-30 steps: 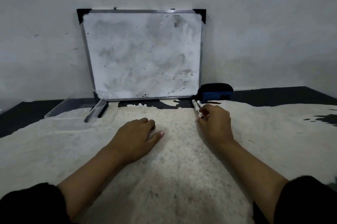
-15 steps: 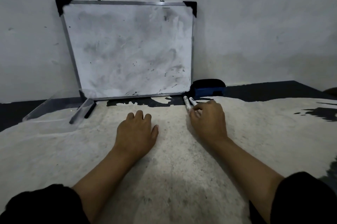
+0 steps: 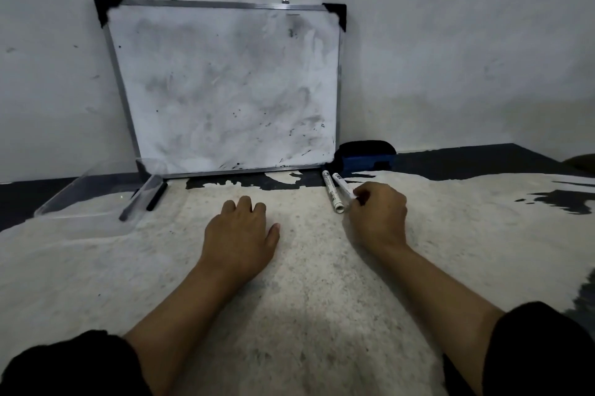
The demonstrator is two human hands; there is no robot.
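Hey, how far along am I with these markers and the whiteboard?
Whiteboard looks wiped, only smudges. Right hand pinches a white marker on the rug; left hand rests idle. Probably left: lift it and write; the second marker lies beside it.

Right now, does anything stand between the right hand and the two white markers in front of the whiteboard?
Nothing visible does. The right hand pinches the near end of the right white marker; the left white marker lies beside it, uncovered. The blue eraser sits behind them, not in the path.
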